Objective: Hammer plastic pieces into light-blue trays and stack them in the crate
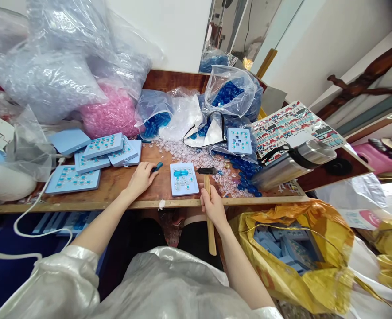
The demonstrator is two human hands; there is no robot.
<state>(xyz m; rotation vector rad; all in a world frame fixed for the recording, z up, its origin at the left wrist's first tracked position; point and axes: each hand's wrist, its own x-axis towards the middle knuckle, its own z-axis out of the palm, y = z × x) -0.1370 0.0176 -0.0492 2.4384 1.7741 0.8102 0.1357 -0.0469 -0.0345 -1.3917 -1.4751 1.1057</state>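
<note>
Two bare hands work at a rough wooden table point(112, 188): the left hand point(141, 179) pinches a small blue plastic piece point(157, 166), the right hand point(213, 206) curls around a flat-handled wooden hammer point(211, 235), beside a pale blue rectangular plastic board point(184, 179); glassy clear beads point(182, 153) and crinkled bags of blue beads point(230, 93) lie beyond.

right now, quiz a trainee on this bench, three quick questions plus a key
1. What does the right hand grip?
2. True or false: the yellow woven sack holds light-blue panels.
3. Which lies between the left hand and the right hand: a steel flask or a light-blue panel?

Key: 1. a wooden-handled hammer; 2. true; 3. a light-blue panel.
</note>
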